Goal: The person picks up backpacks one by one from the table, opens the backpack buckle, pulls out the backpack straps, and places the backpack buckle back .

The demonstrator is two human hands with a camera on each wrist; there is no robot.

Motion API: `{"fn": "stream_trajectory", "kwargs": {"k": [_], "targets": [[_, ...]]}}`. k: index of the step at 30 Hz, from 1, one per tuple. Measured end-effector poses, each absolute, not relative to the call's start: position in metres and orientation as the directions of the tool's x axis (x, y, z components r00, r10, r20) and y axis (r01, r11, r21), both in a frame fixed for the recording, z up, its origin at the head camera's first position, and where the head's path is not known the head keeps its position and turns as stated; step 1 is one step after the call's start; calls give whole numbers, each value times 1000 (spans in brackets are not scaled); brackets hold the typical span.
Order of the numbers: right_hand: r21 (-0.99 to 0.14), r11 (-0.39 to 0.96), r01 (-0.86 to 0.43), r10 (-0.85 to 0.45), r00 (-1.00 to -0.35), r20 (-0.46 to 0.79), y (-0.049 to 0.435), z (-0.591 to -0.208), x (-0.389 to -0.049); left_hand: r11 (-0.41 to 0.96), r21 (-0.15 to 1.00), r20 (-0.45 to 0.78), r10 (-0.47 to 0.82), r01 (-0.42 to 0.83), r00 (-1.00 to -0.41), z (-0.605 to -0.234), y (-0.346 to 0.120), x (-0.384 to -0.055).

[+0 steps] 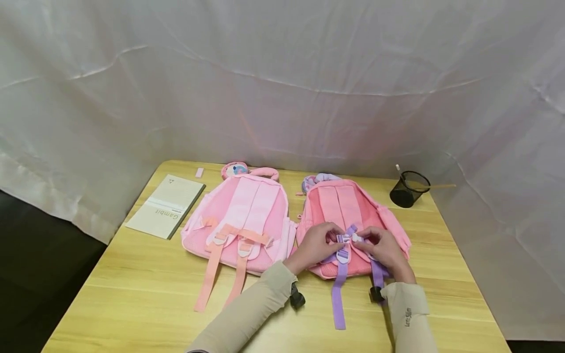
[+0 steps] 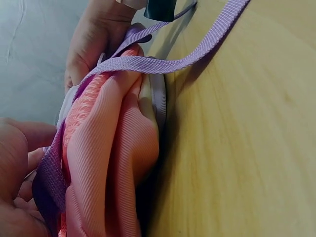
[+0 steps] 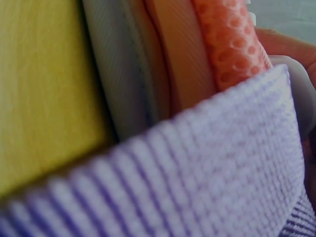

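A coral-pink backpack (image 1: 337,201) lies with its strap side up, purple webbing straps (image 1: 338,299) trailing off its lower end. Over its lower part, my left hand (image 1: 315,245) pinches one half of a white chest-strap buckle (image 1: 343,239) between thumb and fingers. Opposite it, my right hand (image 1: 385,247) pinches the other white half, and the two halves are close together. In the left wrist view, the left hand's fingers (image 2: 22,168) lie beside a purple strap (image 2: 49,173). Purple webbing (image 3: 197,163) fills much of the right wrist view, partly covering a white plastic piece (image 3: 296,91).
A light pink backpack (image 1: 251,206) with orange straps lies directly left of the coral one. Farther left are a Gambit notebook (image 1: 165,206) and a small pink eraser (image 1: 199,172). At the back right stands a black mesh pen cup (image 1: 403,191) holding thin sticks. Grey curtains surround the table.
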State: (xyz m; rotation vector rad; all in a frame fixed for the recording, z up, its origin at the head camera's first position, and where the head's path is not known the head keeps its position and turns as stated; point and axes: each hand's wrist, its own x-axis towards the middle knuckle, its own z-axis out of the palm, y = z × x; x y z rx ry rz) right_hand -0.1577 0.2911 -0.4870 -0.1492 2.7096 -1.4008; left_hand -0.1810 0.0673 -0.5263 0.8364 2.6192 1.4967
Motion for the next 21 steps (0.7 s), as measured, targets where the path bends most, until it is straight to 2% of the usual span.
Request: {"fn": "stream_trajectory", "kwargs": {"k": [21], "targets": [[-830,556,-49,-124,-992,-25,291,-488,-158,402,809,245,434,430,-867,-521,70,-180]]}}
